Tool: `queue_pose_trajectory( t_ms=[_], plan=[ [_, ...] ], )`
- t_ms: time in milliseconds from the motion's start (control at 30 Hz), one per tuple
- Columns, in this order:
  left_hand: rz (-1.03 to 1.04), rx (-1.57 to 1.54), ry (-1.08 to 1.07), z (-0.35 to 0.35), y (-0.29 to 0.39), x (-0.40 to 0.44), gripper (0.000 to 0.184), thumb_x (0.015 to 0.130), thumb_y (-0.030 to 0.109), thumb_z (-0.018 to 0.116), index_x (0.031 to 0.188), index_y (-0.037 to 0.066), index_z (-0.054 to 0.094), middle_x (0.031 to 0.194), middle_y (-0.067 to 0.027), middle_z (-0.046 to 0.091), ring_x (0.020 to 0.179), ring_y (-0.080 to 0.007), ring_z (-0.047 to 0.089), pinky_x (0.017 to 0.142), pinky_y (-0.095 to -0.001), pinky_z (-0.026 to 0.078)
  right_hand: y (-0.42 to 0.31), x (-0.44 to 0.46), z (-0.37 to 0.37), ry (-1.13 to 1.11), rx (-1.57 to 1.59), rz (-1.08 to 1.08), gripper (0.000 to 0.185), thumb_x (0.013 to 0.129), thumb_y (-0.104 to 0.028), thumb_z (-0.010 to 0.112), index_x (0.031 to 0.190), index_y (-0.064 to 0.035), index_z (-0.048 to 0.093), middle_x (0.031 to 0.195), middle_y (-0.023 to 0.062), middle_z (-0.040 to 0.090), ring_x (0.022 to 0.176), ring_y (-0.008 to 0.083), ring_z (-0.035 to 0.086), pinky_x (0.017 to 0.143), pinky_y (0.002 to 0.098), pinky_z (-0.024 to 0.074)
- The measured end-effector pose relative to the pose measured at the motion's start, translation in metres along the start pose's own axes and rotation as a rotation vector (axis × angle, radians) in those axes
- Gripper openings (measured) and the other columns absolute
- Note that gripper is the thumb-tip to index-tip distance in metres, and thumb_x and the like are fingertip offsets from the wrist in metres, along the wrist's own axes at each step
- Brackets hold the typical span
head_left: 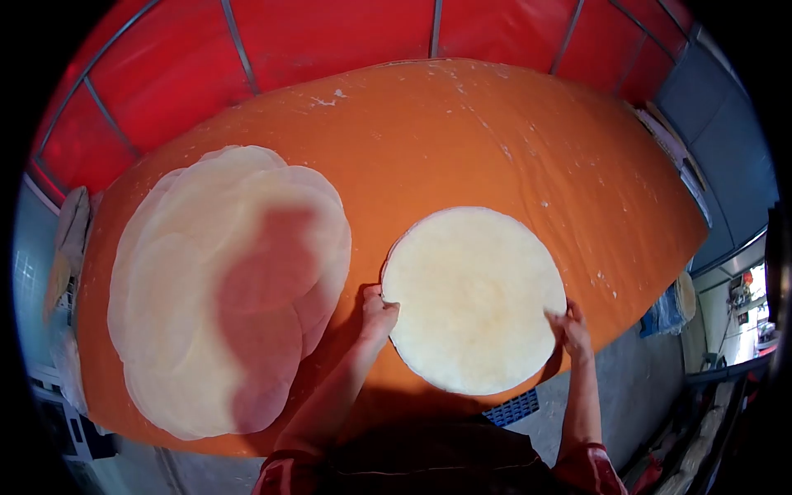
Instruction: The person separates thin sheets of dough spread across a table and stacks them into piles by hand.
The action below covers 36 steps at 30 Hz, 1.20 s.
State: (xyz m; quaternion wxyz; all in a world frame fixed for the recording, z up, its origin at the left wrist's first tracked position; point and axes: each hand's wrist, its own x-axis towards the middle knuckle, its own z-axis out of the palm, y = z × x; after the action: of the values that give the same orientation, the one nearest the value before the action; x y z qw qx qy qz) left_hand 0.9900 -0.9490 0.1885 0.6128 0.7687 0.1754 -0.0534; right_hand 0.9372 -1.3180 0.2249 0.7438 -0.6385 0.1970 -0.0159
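A thick, round, off-white stack of thin sheets that look like rice paper (474,293) is in front of me near the table's front edge. My left hand (379,317) grips its left rim, thumb on top and fingers at the side. On the opposite rim, my right hand (571,332) holds it the same way, its fingers partly hidden. To the left, a wide spread of overlapping translucent round sheets (177,297) lies on the table, with a dark shadow across its right part. Whether the stack rests on the table or is slightly raised, I cannot tell.
The table (412,140) has an orange cover with creases and pale flakes. Red panels (338,41) on a metal frame stand behind it. A blue plastic crate (513,408) shows below the front edge. Bundled bags (73,227) are at the left edge.
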Motion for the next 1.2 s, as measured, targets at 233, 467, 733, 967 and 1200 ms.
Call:
queue_pose_trajectory(
  t_ms=[233, 467, 733, 967, 1200],
  plan=[
    [-0.298, -0.664, -0.604, -0.033, 0.024, -0.02, 0.033, 0.065, -0.004, 0.056, 0.097, 0.0, 0.047, 0.088, -0.0082, 0.053, 0.081, -0.0173, 0.054, 0.067, -0.0303, 0.046, -0.013, -0.011, -0.015, -0.17, 0.624, 0.219, 0.046, 0.077, -0.019, 0.055, 0.115, -0.0001, 0.038, 0.111, 0.0115, 0.046, 0.099, 0.0214, 0.047, 0.086, 0.0324, 0.0382],
    [0.017, -0.173, -0.149, 0.007, -0.003, -0.027, 0.049, 0.076, 0.013, 0.05, 0.115, 0.001, 0.024, 0.096, -0.0132, 0.051, 0.085, -0.0178, 0.051, 0.075, -0.0273, 0.04, -0.004, 0.022, 0.023, 0.294, -0.311, -0.143, 0.034, 0.077, -0.021, 0.055, 0.101, 0.0019, 0.048, 0.097, 0.0082, 0.053, 0.086, 0.0148, 0.05, 0.071, 0.0246, 0.0411],
    [-0.06, -0.244, -0.166, -0.01, 0.004, -0.013, 0.042, 0.062, -0.002, 0.058, 0.099, 0.001, 0.037, 0.081, -0.0076, 0.053, 0.068, -0.0155, 0.053, 0.061, -0.0275, 0.044, 0.024, -0.019, -0.027, -0.045, 0.162, -0.089, 0.028, 0.067, 0.005, 0.054, 0.094, 0.0047, 0.047, 0.093, 0.0139, 0.055, 0.085, 0.0204, 0.055, 0.076, 0.0305, 0.0454],
    [-0.115, -0.171, -0.061, 0.009, 0.007, -0.028, 0.049, 0.076, 0.022, 0.056, 0.108, -0.003, 0.029, 0.098, -0.0161, 0.052, 0.089, -0.024, 0.052, 0.077, -0.0322, 0.04, -0.004, 0.01, 0.003, -0.032, 0.453, 0.174, 0.045, 0.08, -0.022, 0.047, 0.115, 0.005, 0.035, 0.112, 0.015, 0.045, 0.1, 0.0227, 0.046, 0.085, 0.0311, 0.0389],
    [0.006, 0.063, 0.076, 0.011, 0.017, -0.018, 0.043, 0.081, 0.027, 0.042, 0.106, -0.005, 0.027, 0.096, -0.0275, 0.049, 0.092, -0.0389, 0.047, 0.078, -0.0399, 0.038, -0.012, 0.013, 0.004, -0.172, 0.334, 0.066, 0.053, 0.081, -0.027, 0.045, 0.122, 0.0014, 0.027, 0.125, 0.0126, 0.031, 0.112, 0.021, 0.035, 0.091, 0.0316, 0.0316]
  ],
)
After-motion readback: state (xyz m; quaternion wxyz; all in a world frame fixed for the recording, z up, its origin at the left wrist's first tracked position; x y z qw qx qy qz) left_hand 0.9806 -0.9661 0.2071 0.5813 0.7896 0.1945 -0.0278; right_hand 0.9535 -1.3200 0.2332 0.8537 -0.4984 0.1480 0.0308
